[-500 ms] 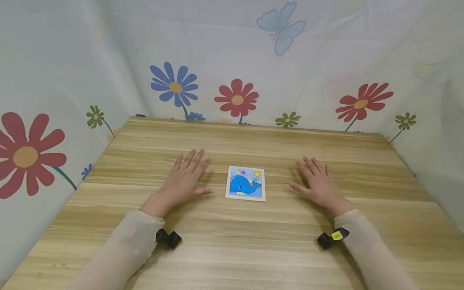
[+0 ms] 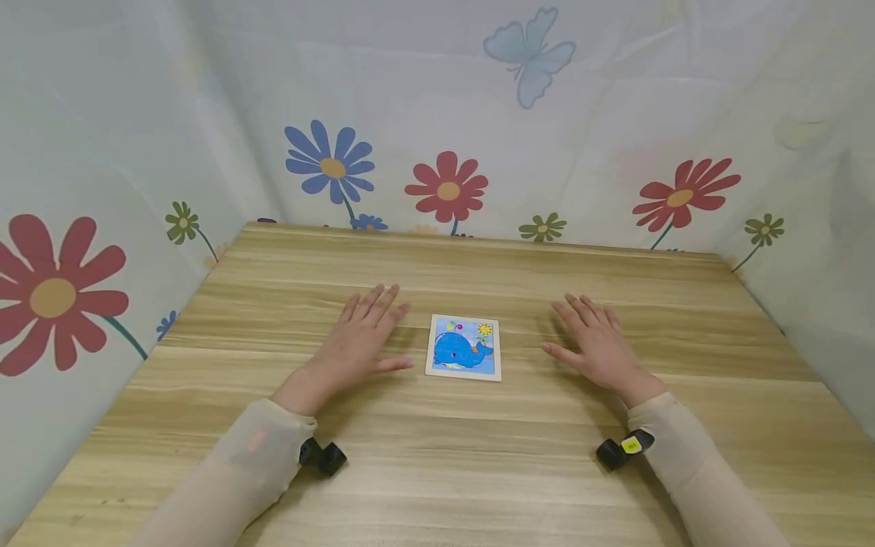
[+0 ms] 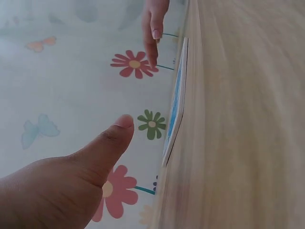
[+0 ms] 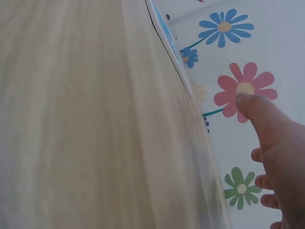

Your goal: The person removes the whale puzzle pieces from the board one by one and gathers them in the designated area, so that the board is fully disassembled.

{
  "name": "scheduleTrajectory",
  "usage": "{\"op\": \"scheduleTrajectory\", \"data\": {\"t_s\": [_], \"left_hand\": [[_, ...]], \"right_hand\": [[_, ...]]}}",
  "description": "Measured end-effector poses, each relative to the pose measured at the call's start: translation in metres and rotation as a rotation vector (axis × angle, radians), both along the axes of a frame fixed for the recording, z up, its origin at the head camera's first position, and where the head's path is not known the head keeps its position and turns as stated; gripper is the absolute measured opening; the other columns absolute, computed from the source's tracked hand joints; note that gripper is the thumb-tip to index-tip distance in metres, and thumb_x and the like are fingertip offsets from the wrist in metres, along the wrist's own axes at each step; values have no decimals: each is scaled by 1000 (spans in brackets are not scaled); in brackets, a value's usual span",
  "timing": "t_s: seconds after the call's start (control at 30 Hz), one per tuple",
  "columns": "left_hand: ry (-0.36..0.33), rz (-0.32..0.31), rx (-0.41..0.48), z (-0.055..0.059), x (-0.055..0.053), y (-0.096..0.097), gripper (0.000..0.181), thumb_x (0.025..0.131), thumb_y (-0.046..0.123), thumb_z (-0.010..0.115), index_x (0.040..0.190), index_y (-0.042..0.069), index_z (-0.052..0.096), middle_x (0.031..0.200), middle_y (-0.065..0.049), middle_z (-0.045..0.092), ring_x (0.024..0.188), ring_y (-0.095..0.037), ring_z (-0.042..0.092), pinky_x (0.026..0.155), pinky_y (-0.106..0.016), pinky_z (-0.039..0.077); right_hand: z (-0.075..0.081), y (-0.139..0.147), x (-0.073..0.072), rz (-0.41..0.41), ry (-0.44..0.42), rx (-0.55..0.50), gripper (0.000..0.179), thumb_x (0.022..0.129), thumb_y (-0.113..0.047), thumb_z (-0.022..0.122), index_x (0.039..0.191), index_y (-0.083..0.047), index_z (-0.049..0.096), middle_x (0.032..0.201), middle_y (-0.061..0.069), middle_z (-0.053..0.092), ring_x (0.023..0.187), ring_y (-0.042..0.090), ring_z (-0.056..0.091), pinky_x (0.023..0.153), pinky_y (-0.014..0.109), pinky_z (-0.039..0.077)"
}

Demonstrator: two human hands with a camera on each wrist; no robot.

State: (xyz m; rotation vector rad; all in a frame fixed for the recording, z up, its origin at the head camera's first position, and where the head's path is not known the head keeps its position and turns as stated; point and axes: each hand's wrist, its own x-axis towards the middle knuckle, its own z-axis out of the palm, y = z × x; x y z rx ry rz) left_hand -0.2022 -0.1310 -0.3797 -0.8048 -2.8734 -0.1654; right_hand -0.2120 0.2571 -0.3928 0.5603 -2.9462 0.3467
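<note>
My left hand [image 2: 350, 346] and right hand [image 2: 603, 351] have moved slightly inward, both stretched wide, either side of the framed whale picture [image 2: 463, 349] lying on the bench [image 2: 451, 463].

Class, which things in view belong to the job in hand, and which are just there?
Job in hand:
white-framed whale picture, between the hands
left hand
right hand

Just there:
wooden table
flowered backdrop
left wrist camera
right wrist camera
</note>
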Motion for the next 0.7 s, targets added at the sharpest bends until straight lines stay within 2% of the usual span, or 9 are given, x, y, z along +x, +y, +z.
{"op": "scheduleTrajectory", "data": {"t_s": [0.37,0.7], "left_hand": [[13,-28,18,2,3,7,83,85,57,63,147,8,38,159,-17,24,147,-37,20,118,-55,21],[52,-59,50,2,4,18,77,83,55,66,143,11,45,153,-19,35,143,-38,30,114,-55,31]], "right_hand": [[5,-11,-6,69,128,-39,64,88,-38,68,139,-5,49,145,20,45,134,39,40,110,59,31],[16,-28,-10,107,145,-111,53,88,-33,68,133,-6,56,138,18,53,128,38,48,106,55,38]]}}
